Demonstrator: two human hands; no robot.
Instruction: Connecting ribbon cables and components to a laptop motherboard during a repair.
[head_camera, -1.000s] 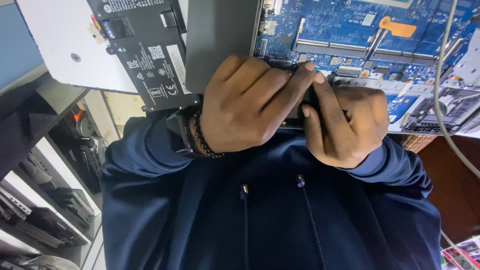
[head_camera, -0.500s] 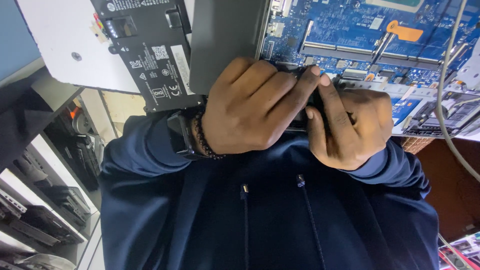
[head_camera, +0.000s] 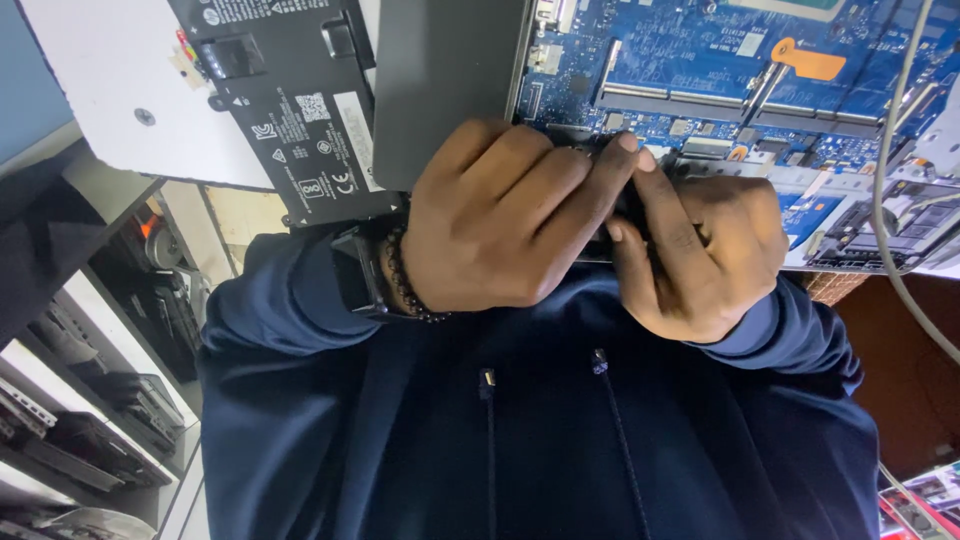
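Both hands meet at the near edge of an opened laptop, just above the person's chest. The left hand (head_camera: 500, 215) is curled shut, fingers wrapped over a small black part (head_camera: 628, 205). The right hand (head_camera: 705, 250) presses against it from the other side, thumb and forefinger pinched on the same part. Most of the part is hidden under the fingers, so its kind cannot be told. It sits at the laptop's near edge, touching or just over the blue board (head_camera: 680, 60); which of the two cannot be told. The two hands touch each other, leaving no gap between them, and the sleeves lie close against the body. One grey panel (head_camera: 445, 80) stands just beyond the left hand's knuckles. One black battery (head_camera: 285, 100) lies beside the panel on the white table (head_camera: 100, 90), reaching the table's near edge. There is bare table at the far left corner. One orange tab (head_camera: 808, 65) sits on the board, well apart from the hands. One pale cable (head_camera: 885, 200) runs down past the right hand, near it but not touching. The left wrist carries one black watch (head_camera: 355, 272) and one bead bracelet (head_camera: 400, 285). Shelves (head_camera: 80, 430) with dark devices stand below the table's left edge.
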